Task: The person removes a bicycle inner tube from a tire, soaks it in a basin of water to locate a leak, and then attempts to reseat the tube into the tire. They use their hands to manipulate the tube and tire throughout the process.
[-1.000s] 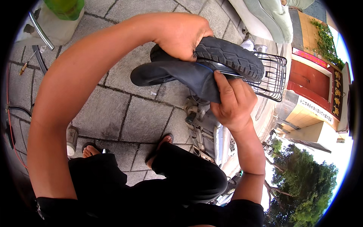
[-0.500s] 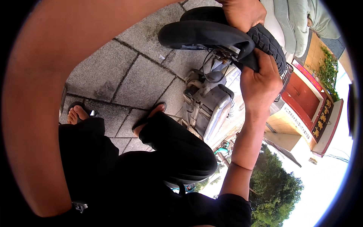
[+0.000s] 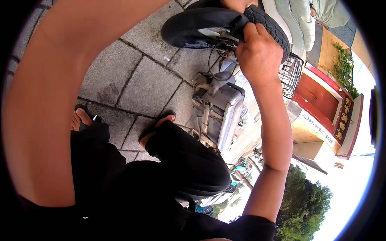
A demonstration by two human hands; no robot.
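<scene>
A wheel with a black treaded tyre (image 3: 270,25) stands at the top of the view, and a smooth black inner tube (image 3: 201,21) hangs out of it to the left. My right hand (image 3: 260,54) is closed at the tyre's near side, its fingers curled on the tube where it meets the tyre. At the upper edge, my left hand (image 3: 240,4) is partly cut off; it bends over the tyre's far side, and its fingertips are hidden. Behind the tube, the wheel's hub and a cable show in part.
The wheel belongs to a grey scooter (image 3: 225,108) with a wire basket (image 3: 291,75) beyond my right wrist. Paving slabs (image 3: 148,84) lie below, with my sandalled feet on them. Pale fabric (image 3: 297,20) shows at the upper right, and a red door (image 3: 313,94) stands behind.
Both hands have shifted left and upward along the tyre. More of the wire basket shows now, and the left hand is more cut off by the upper edge.
</scene>
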